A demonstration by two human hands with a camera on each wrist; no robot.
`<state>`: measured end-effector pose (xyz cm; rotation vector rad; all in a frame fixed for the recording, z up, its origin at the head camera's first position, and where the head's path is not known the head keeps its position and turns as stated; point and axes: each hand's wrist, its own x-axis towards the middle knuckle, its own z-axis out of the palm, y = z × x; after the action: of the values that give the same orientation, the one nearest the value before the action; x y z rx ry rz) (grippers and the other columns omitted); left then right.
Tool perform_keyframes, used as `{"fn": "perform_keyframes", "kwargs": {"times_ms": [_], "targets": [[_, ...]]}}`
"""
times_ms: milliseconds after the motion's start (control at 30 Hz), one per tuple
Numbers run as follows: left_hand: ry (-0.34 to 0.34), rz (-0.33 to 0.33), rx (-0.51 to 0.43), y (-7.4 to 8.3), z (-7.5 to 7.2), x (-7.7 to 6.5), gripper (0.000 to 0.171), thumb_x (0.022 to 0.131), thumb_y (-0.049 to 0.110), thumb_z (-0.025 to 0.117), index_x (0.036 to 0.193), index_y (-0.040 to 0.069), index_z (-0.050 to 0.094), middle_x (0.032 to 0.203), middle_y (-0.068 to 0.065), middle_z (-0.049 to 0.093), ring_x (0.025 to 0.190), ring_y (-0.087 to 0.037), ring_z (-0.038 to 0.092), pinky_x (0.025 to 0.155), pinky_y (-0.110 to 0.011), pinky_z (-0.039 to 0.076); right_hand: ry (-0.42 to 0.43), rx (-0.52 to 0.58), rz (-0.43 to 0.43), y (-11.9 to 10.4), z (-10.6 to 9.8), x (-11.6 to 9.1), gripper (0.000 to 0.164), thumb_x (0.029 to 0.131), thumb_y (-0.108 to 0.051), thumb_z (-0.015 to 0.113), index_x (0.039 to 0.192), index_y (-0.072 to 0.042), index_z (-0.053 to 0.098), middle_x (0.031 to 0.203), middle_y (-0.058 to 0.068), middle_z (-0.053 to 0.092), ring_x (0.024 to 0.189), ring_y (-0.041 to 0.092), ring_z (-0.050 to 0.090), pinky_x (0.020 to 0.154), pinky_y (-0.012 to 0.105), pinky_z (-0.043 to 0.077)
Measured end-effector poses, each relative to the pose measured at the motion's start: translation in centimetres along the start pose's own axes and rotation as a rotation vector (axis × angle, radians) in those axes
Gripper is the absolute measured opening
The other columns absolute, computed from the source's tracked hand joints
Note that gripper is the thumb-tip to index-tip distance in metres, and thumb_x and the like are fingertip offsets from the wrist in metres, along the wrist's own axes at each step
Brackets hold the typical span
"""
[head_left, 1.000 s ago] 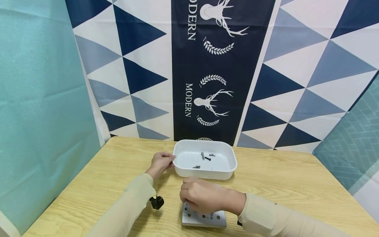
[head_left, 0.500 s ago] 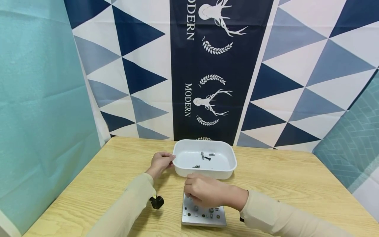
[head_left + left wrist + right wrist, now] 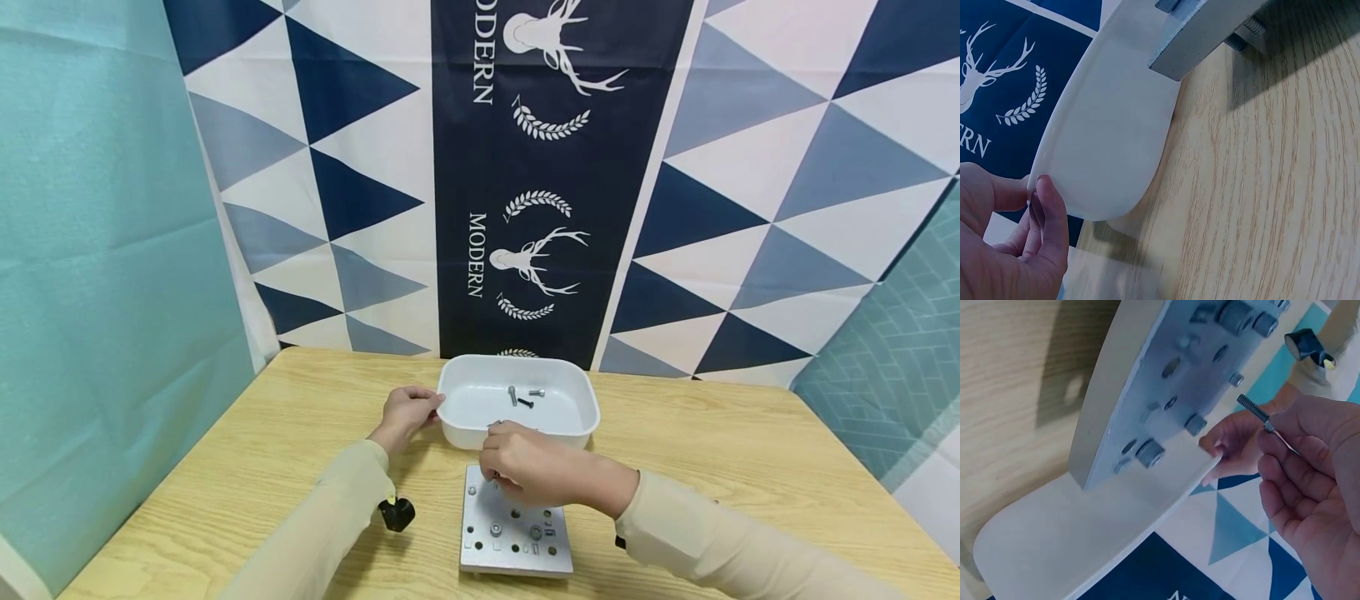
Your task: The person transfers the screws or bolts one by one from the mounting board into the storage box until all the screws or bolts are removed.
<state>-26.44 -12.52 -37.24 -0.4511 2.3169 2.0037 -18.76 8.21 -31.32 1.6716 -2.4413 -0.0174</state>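
Note:
In the head view my left hand (image 3: 407, 414) pinches the left rim of a white plastic bin (image 3: 581, 437); the left wrist view shows thumb and fingers on either side of that rim. My right hand (image 3: 536, 468) is over the far end of a metal plate (image 3: 516, 562), close to the bin's front wall. Pinched between its thumb and fingertips is a small threaded bolt (image 3: 1252, 410), its thread pointing out toward the plate. Several bolts sit in the plate, among them a large socket-head bolt (image 3: 1150, 452). Other holes in the plate are open.
Loose bolts, among them a dark bolt (image 3: 526, 403), lie on the bin floor. The wooden table (image 3: 712, 450) ends at a patterned cloth (image 3: 375, 208) behind the bin. A black wrist camera (image 3: 397, 513) hangs beneath the left sleeve.
The right hand has risen and moved away from the plate's middle toward the bin, uncovering more of the plate. The left hand stays on the rim.

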Motion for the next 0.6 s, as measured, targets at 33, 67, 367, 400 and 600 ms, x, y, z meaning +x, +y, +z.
{"fn": "perform_keyframes", "kwargs": {"times_ms": [33, 67, 367, 400, 600], "targets": [[-0.001, 0.002, 0.004, 0.0, 0.0, 0.0, 0.02, 0.091, 0.013, 0.065, 0.104, -0.002, 0.065, 0.097, -0.012, 0.062, 0.07, -0.01, 0.059, 0.069, -0.022, 0.058, 0.004, -0.004, 0.004, 0.1, -0.1, 0.0, 0.011, 0.08, -0.005, 0.066, 0.083, -0.016, 0.066, 0.075, -0.01, 0.059, 0.075, 0.005, 0.047, 0.073, 0.015, 0.046], [-0.001, 0.003, 0.007, 0.0, 0.0, 0.0, 0.02, 0.091, 0.013, 0.065, 0.104, -0.002, 0.064, 0.097, -0.013, 0.062, 0.07, -0.01, 0.059, 0.069, -0.023, 0.058, 0.007, -0.008, 0.009, 0.3, -0.1, 0.0, 0.011, 0.08, -0.005, 0.066, 0.083, -0.016, 0.066, 0.075, -0.01, 0.06, 0.075, 0.005, 0.048, 0.073, 0.015, 0.046], [-0.011, 0.004, 0.002, -0.1, 0.0, 0.1, 0.02, 0.092, 0.013, 0.065, 0.105, -0.003, 0.064, 0.1, -0.014, 0.062, 0.071, -0.01, 0.059, 0.07, -0.023, 0.058, 0.032, -0.028, 0.035, 1.4, -0.4, 0.1, 0.013, 0.077, -0.002, 0.068, 0.082, -0.014, 0.067, 0.075, -0.008, 0.061, 0.074, 0.005, 0.05, 0.07, 0.017, 0.047], [-0.01, 0.006, 0.001, -0.1, 0.0, 0.1, 0.02, 0.092, 0.013, 0.065, 0.104, -0.003, 0.064, 0.099, -0.014, 0.062, 0.07, -0.01, 0.059, 0.07, -0.022, 0.058, 0.035, -0.027, 0.038, 1.5, -0.5, 0.1, 0.013, 0.077, -0.002, 0.069, 0.081, -0.014, 0.067, 0.075, -0.008, 0.061, 0.074, 0.005, 0.05, 0.07, 0.017, 0.047], [-0.005, 0.005, 0.004, -0.2, 0.0, 0.2, 0.021, 0.092, 0.014, 0.065, 0.105, -0.002, 0.064, 0.101, -0.014, 0.062, 0.071, -0.01, 0.059, 0.07, -0.022, 0.058, 0.008, -0.006, 0.085, 2.2, -0.8, 0.3, 0.013, 0.077, -0.003, 0.071, 0.079, -0.015, 0.066, 0.073, -0.009, 0.06, 0.073, 0.005, 0.047, 0.068, 0.016, 0.046]]}}
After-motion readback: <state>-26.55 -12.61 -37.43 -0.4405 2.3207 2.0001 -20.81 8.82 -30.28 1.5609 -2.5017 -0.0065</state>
